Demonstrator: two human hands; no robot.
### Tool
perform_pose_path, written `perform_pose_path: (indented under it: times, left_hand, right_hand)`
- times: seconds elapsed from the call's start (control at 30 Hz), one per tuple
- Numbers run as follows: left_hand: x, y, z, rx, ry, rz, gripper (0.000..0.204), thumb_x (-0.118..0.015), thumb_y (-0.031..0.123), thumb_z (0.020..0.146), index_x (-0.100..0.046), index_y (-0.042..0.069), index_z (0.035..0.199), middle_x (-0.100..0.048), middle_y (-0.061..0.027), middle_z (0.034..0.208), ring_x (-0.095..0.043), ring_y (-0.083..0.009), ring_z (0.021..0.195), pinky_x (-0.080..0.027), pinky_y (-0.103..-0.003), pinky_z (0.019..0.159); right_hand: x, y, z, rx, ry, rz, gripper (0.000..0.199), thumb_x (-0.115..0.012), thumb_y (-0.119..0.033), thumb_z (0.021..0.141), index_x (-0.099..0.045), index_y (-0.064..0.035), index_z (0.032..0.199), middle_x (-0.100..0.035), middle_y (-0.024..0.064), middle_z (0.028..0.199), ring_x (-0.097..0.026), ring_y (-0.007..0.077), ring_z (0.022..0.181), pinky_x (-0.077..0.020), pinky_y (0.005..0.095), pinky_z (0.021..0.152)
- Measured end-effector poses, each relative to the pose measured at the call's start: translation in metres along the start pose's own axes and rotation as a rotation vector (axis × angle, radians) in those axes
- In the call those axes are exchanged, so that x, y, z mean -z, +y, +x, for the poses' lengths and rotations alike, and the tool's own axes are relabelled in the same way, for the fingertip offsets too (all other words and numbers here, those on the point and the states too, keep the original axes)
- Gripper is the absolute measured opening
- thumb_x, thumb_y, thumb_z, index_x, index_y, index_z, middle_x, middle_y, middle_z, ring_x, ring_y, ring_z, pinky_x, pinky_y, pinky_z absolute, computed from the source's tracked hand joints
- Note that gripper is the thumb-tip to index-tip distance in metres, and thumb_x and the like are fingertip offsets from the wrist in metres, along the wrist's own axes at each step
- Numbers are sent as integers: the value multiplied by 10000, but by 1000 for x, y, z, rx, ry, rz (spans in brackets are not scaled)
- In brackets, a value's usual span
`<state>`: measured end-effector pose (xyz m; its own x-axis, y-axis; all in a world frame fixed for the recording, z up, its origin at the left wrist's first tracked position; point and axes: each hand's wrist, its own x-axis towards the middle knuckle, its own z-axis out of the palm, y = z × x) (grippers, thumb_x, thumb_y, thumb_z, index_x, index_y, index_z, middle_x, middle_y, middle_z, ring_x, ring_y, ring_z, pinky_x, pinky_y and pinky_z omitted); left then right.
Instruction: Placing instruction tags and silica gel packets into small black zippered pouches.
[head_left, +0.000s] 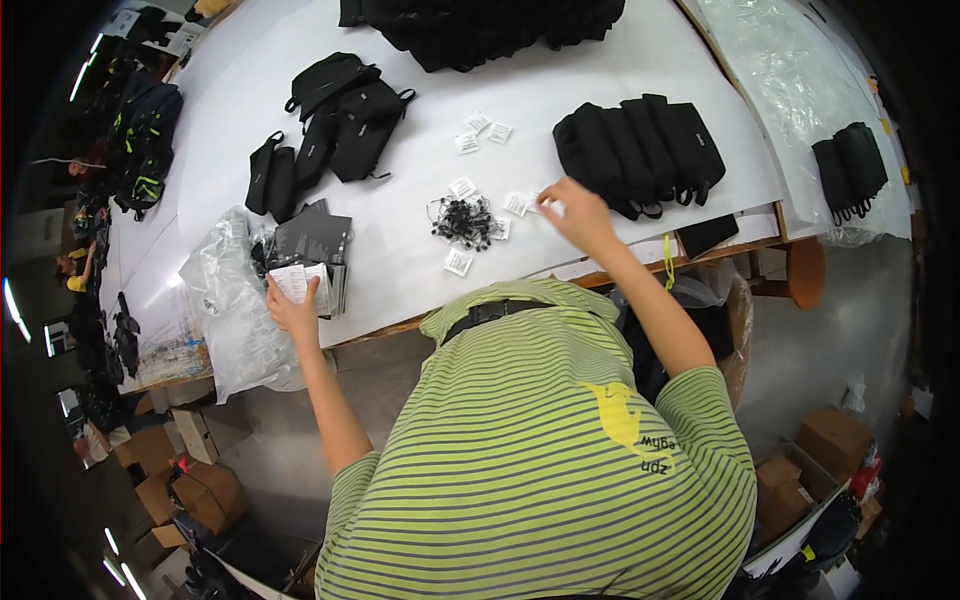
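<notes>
While in view, left hand (290, 310) on booklets (300, 282) beside plastic bag (225, 300).

A white worktable (620, 70) is standing over a grey floor (820, 320), with cardboard boxes (205, 490) sitting below.

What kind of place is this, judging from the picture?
Probably a packing workshop: rows of identical black pouches on a white worktable, small white sachets spread between them, and cardboard boxes on the floor.
</notes>
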<state>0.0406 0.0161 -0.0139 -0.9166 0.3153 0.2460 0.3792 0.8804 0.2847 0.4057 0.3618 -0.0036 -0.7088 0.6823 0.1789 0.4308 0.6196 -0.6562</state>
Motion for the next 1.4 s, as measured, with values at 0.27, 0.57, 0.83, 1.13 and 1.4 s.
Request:
perform_pose_path:
  times: [0.27, 0.57, 0.83, 1.13, 1.4]
  left_hand:
    - [9, 5, -2, 50, 6, 5, 1094, -707, 702, 537, -297, 187, 1411, -388, -145, 1340, -367, -389, 1207, -277, -553, 981]
    - [35, 57, -6, -21, 278, -26, 751, -813, 292, 640, -465, 96, 1276, -480, -123, 1061, -463, -321, 1044, -368, -482, 892]
    - [51, 108, -21, -87, 194, -392, 341, -711, 107, 761, -560, -7, 1044, -547, -102, 983, -545, -221, 920, -458, -314, 799]
    - [21, 151, -46, -100, -192, -967, 389, -691, 122, 810, -457, 17, 1104, -638, -94, 946, -588, -130, 842, -438, -238, 759]
    - [19, 218, -91, -212, -284, -1024, 410, -712, 99, 765, -485, 19, 1097, -644, -79, 881, -584, -124, 817, -429, -262, 774]
  right_hand:
    - [-74, -22, -1, -227, -308, -39, 207, -673, -319, 750, -681, -112, 750, -643, 82, 744, -621, 262, 703, -486, 384, 624]
    - [-20, 10, -23, -333, -109, 42, 207, -655, -299, 752, -702, -102, 791, -643, 73, 720, -615, 247, 689, -477, 361, 607]
    - [14, 38, -64, -455, 38, -202, 209, -671, -196, 746, -604, -123, 930, -564, 57, 843, -588, 268, 700, -461, 378, 602]
    - [-3, 52, -58, -49, -212, -267, 138, -660, -149, 743, -572, -108, 842, -533, 67, 813, -585, 275, 696, -470, 382, 613]
    - [3, 34, -24, 48, -276, -228, 91, -640, -148, 732, -607, -63, 723, -606, 75, 713, -588, 286, 641, -466, 382, 580]
